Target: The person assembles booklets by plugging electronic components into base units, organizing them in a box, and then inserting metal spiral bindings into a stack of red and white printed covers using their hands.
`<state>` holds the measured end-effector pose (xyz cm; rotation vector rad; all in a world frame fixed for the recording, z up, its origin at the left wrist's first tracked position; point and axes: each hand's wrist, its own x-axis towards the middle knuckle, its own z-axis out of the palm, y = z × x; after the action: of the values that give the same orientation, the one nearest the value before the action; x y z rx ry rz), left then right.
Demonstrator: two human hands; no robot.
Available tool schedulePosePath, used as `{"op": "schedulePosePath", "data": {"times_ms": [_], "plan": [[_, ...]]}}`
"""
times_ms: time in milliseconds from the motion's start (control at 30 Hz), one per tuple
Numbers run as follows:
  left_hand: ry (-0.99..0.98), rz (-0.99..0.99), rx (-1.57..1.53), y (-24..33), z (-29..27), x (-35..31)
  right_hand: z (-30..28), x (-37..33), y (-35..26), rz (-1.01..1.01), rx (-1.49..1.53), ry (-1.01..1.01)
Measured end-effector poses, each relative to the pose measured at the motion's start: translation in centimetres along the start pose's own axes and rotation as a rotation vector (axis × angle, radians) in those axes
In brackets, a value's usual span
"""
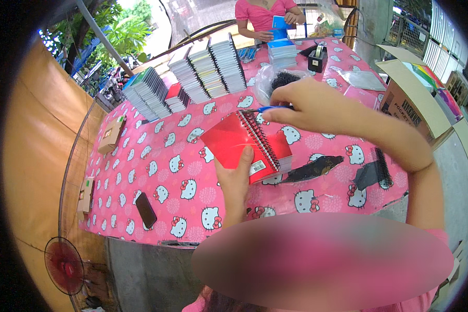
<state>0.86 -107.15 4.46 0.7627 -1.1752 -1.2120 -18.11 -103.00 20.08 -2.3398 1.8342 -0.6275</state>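
Observation:
A red spiral-bound notebook [226, 136] lies tilted over the pink table, its black coil [262, 140] running along the spine between two red covers. My left hand [235, 182] grips it from the near side, thumb on top and the fingers hidden beneath. My right hand [301, 104] is closed around blue-handled pliers [269, 108]. Their dark tip reaches the far end of the coil; whether the jaws are closed on the wire is too small to tell. Just beyond my right hand, a clear plastic bag [263, 86] holds black coils [285, 79].
Tall stacks of spiral notebooks [205, 67] line the far left edge, with small red notebooks [177, 98] among them. A tape dispenser [317, 57], phone [146, 210], black sheet [317, 169] and loose coils [382, 169] lie around. Opposite, a co-worker [268, 15] handles blue notebooks. A cardboard box [408, 112] stands right.

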Motion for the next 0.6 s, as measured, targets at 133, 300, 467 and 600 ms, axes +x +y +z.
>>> {"op": "schedulePosePath", "data": {"times_ms": [133,300,467,600], "plan": [[-0.048,-0.434,-0.438,0.2,-3.2,-0.2,7.4,-4.3,7.0,-0.021,-0.099,0.434],[-0.170,-0.683,-0.981,-1.3,-8.4,-0.8,18.6,-14.2,12.8,0.535,-0.283,0.072],[-0.143,-0.782,-0.970,-3.5,-11.0,-2.9,20.4,-17.5,10.6,0.324,-0.219,0.161],[-0.138,-0.776,-0.899,-4.6,-12.2,-5.0,20.8,-12.4,3.9,-0.081,0.276,0.110]]}}
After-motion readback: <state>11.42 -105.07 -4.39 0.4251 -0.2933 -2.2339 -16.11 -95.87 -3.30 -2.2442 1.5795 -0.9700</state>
